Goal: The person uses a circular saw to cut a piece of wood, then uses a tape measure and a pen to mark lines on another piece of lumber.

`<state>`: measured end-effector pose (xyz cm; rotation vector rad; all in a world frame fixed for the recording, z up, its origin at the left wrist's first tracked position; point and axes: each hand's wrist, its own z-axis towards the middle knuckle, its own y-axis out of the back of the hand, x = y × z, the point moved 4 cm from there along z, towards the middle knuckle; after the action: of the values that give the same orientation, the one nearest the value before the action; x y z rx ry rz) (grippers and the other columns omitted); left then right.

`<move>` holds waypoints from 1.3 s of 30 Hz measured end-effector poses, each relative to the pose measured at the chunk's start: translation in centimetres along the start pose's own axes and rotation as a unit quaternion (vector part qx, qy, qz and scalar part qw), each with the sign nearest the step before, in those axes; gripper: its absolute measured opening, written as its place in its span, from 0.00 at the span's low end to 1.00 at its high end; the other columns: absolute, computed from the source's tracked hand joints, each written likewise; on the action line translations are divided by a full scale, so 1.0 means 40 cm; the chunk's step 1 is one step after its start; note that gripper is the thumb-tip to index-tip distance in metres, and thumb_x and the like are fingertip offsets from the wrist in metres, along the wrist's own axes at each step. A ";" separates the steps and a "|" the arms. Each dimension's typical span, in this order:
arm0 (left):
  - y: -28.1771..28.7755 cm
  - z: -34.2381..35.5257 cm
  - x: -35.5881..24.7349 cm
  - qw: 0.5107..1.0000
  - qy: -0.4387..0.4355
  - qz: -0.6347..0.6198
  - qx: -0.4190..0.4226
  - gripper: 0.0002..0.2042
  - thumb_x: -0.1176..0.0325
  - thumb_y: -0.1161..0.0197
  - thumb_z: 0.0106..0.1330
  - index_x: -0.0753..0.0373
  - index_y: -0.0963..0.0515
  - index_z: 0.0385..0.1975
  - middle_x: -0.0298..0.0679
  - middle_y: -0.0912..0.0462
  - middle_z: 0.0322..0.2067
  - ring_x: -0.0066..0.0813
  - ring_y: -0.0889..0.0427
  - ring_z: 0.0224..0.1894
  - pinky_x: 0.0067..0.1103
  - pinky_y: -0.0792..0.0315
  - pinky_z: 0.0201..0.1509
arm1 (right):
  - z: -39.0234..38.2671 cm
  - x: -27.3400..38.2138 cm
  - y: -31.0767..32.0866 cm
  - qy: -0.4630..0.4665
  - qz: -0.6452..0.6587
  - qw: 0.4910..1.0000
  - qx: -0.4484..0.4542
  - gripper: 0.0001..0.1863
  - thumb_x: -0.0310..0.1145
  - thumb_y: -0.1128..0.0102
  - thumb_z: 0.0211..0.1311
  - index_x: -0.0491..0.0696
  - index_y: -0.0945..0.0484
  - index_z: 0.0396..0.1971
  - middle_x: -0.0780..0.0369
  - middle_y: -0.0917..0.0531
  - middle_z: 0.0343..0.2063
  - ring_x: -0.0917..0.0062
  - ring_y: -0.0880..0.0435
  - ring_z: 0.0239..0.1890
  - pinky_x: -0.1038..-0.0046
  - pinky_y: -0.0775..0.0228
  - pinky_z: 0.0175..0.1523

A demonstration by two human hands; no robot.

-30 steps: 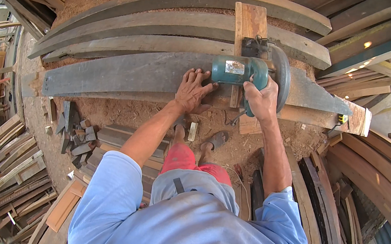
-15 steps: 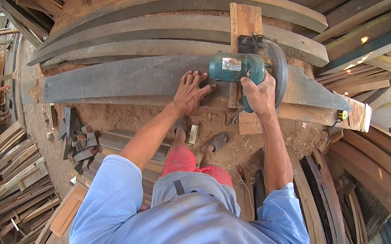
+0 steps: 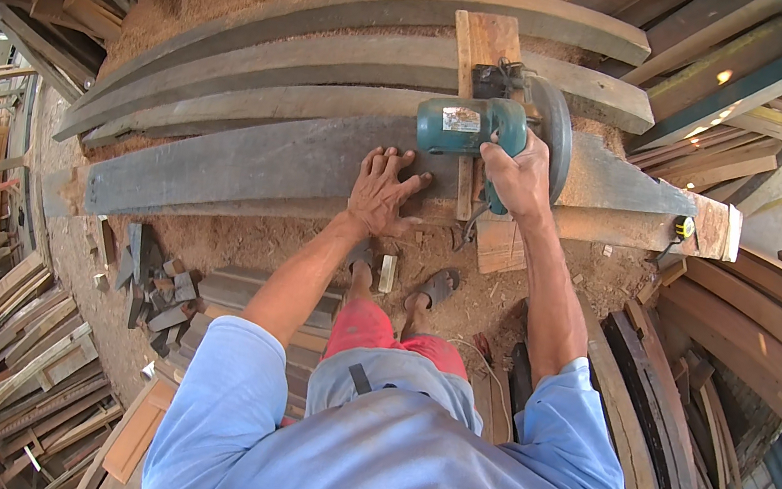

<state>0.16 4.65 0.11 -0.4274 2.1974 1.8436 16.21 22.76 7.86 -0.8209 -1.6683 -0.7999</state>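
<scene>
My right hand (image 3: 521, 175) grips the handle of a green electric circular saw (image 3: 451, 127), whose round grey guard (image 3: 554, 137) is at its right side. The saw rests across the long, weathered grey board (image 3: 242, 161) beside an upright-running wooden crosspiece (image 3: 483, 36). My left hand (image 3: 385, 191) lies with fingers spread on that board, just below and left of the saw's motor. A yellow tape measure (image 3: 684, 228) sits on the lighter timber at the board's right end. The blade is hidden.
Long curved beams (image 3: 379, 51) lie beyond the board on sawdust. Timber stacks (image 3: 734, 316) crowd the right and another pile (image 3: 30, 363) the lower left. Offcuts (image 3: 153, 280) lie at the left near my feet, and a cable (image 3: 502, 383) runs beside my right leg.
The saw and my right hand have moved a little away from me along the crosspiece. The whole view has shifted slightly leftward, while my left hand stays spread on the board.
</scene>
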 end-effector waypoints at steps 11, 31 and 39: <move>-0.011 -0.001 0.007 1.000 0.002 0.006 -0.014 0.42 0.46 0.22 0.44 0.45 0.25 0.66 0.53 0.35 0.71 0.63 0.42 0.74 0.55 0.52 0.78 | 0.010 0.034 -0.011 -0.023 -0.051 0.998 0.005 0.13 0.25 0.37 0.63 0.39 0.21 0.46 0.65 0.18 0.31 0.82 0.20 0.30 0.73 0.24 0.35; -0.046 -0.004 0.036 0.998 -0.027 0.019 -0.050 0.47 0.48 0.21 0.42 0.43 0.30 0.69 0.55 0.38 0.73 0.67 0.42 0.74 0.58 0.52 0.76 | 0.015 0.051 -0.010 0.021 -0.076 0.996 -0.034 0.18 0.31 0.37 0.51 0.33 0.22 0.38 0.43 0.16 0.31 0.53 0.13 0.37 0.59 0.22 0.49; -0.057 0.004 0.039 1.000 -0.015 0.011 -0.019 0.47 0.44 0.22 0.43 0.43 0.31 0.69 0.57 0.41 0.75 0.70 0.44 0.75 0.60 0.53 0.77 | 0.010 0.066 -0.003 0.023 -0.100 0.994 -0.040 0.19 0.32 0.36 0.51 0.33 0.22 0.39 0.42 0.16 0.33 0.53 0.13 0.40 0.58 0.22 0.50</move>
<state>-0.42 4.33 -2.57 -0.3822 2.1598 1.8927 15.39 23.35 10.34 -0.6909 -1.7041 -1.0230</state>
